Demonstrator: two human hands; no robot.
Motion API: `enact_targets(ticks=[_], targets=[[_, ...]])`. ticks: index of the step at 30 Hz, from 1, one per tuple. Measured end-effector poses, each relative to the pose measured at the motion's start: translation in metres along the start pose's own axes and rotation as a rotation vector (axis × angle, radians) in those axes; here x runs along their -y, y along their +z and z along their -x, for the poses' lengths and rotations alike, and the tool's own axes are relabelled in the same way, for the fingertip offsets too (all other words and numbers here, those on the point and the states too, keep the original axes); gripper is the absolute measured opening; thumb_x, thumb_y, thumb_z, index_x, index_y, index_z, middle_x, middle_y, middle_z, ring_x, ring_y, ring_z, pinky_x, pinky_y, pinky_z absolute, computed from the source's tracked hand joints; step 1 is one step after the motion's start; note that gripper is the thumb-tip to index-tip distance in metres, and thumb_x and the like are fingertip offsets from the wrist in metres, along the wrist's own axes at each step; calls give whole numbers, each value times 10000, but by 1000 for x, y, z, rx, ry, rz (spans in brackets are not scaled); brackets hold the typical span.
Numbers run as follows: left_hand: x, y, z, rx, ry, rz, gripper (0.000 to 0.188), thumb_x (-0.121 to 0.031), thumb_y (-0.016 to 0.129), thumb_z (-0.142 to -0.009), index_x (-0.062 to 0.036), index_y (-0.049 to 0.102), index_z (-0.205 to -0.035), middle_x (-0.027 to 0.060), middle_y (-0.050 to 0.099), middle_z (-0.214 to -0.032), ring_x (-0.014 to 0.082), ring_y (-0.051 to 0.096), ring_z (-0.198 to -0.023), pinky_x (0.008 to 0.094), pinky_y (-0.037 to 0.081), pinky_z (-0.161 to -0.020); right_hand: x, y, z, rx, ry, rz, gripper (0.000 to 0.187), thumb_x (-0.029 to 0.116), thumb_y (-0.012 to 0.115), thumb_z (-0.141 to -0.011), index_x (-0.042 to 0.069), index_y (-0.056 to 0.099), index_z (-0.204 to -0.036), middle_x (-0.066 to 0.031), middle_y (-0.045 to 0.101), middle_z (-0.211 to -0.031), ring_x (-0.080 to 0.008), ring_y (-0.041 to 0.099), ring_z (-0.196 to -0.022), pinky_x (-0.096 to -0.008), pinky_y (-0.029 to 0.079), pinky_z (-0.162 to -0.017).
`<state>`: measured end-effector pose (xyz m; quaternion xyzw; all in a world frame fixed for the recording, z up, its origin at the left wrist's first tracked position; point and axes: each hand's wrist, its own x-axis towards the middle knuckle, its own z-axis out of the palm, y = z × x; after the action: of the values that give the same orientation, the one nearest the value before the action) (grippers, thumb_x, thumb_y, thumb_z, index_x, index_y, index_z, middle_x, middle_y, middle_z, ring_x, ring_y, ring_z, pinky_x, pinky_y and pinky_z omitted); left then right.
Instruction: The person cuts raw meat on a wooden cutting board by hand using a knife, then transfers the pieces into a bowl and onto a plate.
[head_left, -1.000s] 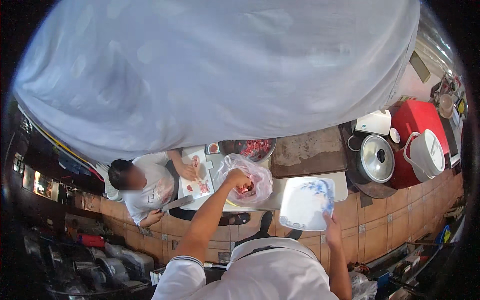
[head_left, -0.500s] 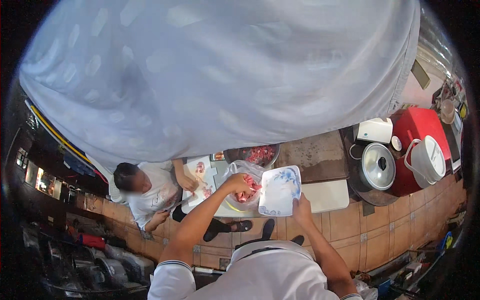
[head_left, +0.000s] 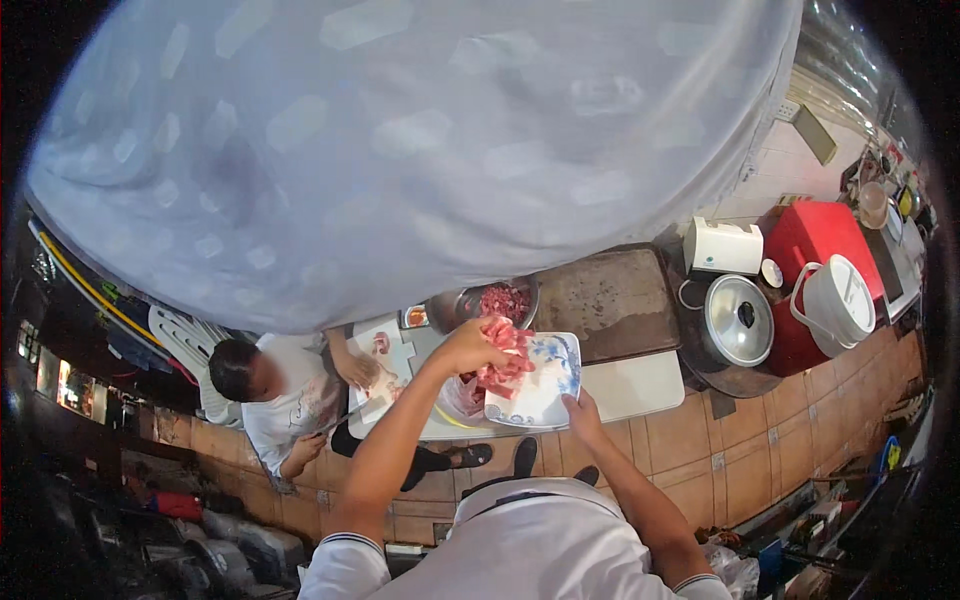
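A bunch of raw meat pieces (head_left: 508,372) is in the closed fingers of my left hand (head_left: 468,348), over the left side of a plate. That white plate with blue patterns (head_left: 555,400) is gripped at its lower right edge by my right hand (head_left: 583,412). Beneath my left hand a clear plastic bag (head_left: 459,397) is partly hidden by my arm and the plate. Just beyond, a metal bowl (head_left: 452,308) holds more chopped red meat (head_left: 505,301).
At the left a co-worker (head_left: 285,395) has a hand on a white cutting board (head_left: 372,330) with meat bits. A brown tray (head_left: 620,305) lies right of the bowl. Farther right are a lidded pot (head_left: 738,322), a white jug (head_left: 838,300) and a red cooler (head_left: 825,245). A pale sheet (head_left: 400,150) covers the far side.
My left hand has lifted meat from the plastic bag and brought it over the plate. The plate now overlaps the bag more. The whole view has shifted slightly.
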<state>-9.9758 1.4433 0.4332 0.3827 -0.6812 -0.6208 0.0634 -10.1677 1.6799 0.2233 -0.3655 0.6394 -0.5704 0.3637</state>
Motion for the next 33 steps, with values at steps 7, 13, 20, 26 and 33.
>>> enact_targets(ticks=[7,13,20,26,33], targets=[[105,95,-11,-243,370,-587,731,-398,940,-780,-165,664,-1416,251,574,-1446,442,542,-1358,590,467,-1093,-2,6,-5,63,457,-424,276,148,577,-1123,45,644,-1369,-74,737,-1157,-199,724,-945,-397,616,-801],[112,118,-16,-216,623,-729,984,-572,900,-777,-342,489,-1641,98,253,-1776,594,196,-1588,833,173,-1204,-38,8,-3,35,428,-577,335,134,582,-1121,58,609,-1446,-76,732,-1247,-210,729,-1052,-400,611,-886],[55,96,-11,-344,722,-704,841,-511,824,-902,-280,509,-1648,134,294,-1750,569,338,-1521,651,346,-1237,-41,-17,-40,-69,277,-567,397,159,591,-1133,22,569,-1505,-84,720,-1329,-223,726,-1101,-383,606,-923],[156,55,-20,-448,483,-481,306,-186,723,-981,-11,688,-1230,189,695,-1225,384,637,-1199,489,514,-1047,-15,-35,-54,-42,284,-570,355,240,589,-1147,35,607,-1436,-97,756,-1163,-221,749,-895,-403,607,-640],[261,36,-34,-558,-193,-863,824,-584,816,-829,-16,594,-1385,262,645,-1309,467,609,-1262,590,509,-1052,-9,-49,-58,-35,259,-548,370,234,589,-1146,37,597,-1459,-90,752,-1176,-228,753,-919,-414,620,-649]])
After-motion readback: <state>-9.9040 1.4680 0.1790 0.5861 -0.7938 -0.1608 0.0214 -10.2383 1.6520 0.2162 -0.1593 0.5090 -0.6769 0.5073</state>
